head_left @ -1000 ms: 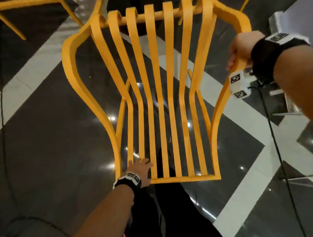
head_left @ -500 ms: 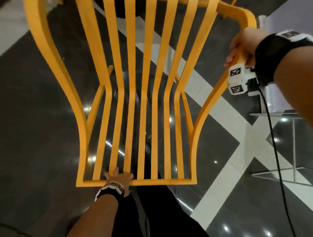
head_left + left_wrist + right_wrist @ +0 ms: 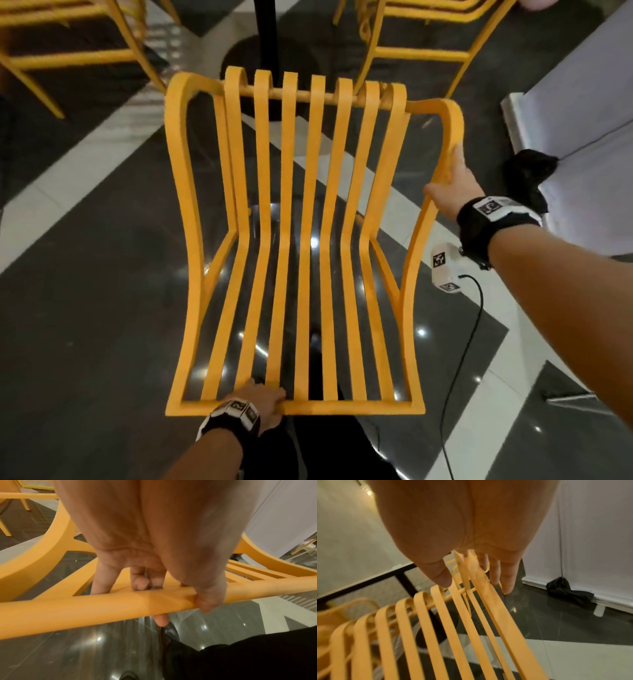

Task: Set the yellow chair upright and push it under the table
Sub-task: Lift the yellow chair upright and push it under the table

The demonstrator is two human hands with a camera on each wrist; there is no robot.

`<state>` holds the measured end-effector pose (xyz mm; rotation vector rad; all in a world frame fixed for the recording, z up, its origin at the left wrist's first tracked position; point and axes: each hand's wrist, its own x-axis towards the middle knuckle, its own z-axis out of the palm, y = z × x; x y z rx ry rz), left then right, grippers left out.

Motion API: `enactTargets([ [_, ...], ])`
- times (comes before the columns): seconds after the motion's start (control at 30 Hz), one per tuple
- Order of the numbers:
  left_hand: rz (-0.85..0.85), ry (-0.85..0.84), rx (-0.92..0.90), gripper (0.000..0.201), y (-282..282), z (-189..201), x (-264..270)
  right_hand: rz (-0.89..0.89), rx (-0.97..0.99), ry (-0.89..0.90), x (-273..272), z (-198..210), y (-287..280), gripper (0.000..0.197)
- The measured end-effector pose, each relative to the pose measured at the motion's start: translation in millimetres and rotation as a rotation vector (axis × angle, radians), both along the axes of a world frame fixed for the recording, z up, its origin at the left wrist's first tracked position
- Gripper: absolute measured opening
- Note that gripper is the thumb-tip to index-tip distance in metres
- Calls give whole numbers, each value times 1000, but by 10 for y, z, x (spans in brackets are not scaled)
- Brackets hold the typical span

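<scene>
The yellow slatted chair (image 3: 291,240) stands in front of me, seen from above, with its seat pointing away. My left hand (image 3: 263,401) grips the top rail of the backrest, fingers curled round the bar (image 3: 85,605) and thumb (image 3: 204,601) over its near face. My right hand (image 3: 452,181) rests on the right armrest (image 3: 496,608) with straight fingers, thumb on one side and fingers on the other. The table's black pole (image 3: 263,34) and round base (image 3: 246,58) stand just beyond the seat's front edge. Its black-edged top (image 3: 368,577) shows in the right wrist view.
Other yellow chairs stand at the far left (image 3: 68,51) and far right (image 3: 428,41) of the table. A white wall panel (image 3: 582,120) with a black bag (image 3: 527,171) at its foot lies to the right. A black cable (image 3: 472,325) hangs from my right wrist.
The chair has swung away from me and down, so its seat front now faces the table pole. My right hand has let go its curled grip and lies straight on the armrest. The left hand keeps hold.
</scene>
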<state>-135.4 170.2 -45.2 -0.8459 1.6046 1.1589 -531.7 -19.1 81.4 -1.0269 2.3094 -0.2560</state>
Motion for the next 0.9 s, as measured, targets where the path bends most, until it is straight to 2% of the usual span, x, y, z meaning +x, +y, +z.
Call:
enactTargets([
  [0.1, -15, 52, -83, 37, -89, 241, -137, 268, 147, 34, 250, -39, 432, 68],
  [0.2, -41, 79, -100, 38, -310, 524, -266, 528, 437, -43, 564, -67, 954, 49],
  [0.27, -78, 117, -167, 39, -507, 722, -336, 636, 605, -72, 711, -72, 1322, 59],
  [0.37, -75, 138, -296, 36, -799, 1005, -411, 768, 728, -35, 808, -13, 1719, 96],
  [0.4, -74, 136, -333, 38, -901, 1083, -435, 797, 730, 4, 815, 11, 1765, 103],
  [0.43, -74, 142, -366, 41, -1005, 1174, -464, 811, 705, 47, 797, 23, 1755, 101],
  [0.53, -32, 169, -462, 56, -1313, 1378, -476, 847, 561, 168, 703, 75, 1552, 70],
  [0.63, 105, 169, -564, 77, -1594, 1463, -293, 860, 464, 224, 598, 146, 1300, 58],
  [0.7, 149, 108, -638, 73, -1697, 1466, -138, 816, 420, 243, 559, 201, 1138, 53],
  [0.77, 153, 78, -788, 67, -1781, 1490, -54, 753, 384, 270, 525, 274, 958, 51],
  [0.83, 188, 63, -902, 60, -1896, 1563, -73, 703, 363, 325, 463, 351, 795, 58],
  [0.9, 221, 59, -878, 52, -2034, 1628, -117, 640, 369, 355, 367, 414, 684, 67],
])
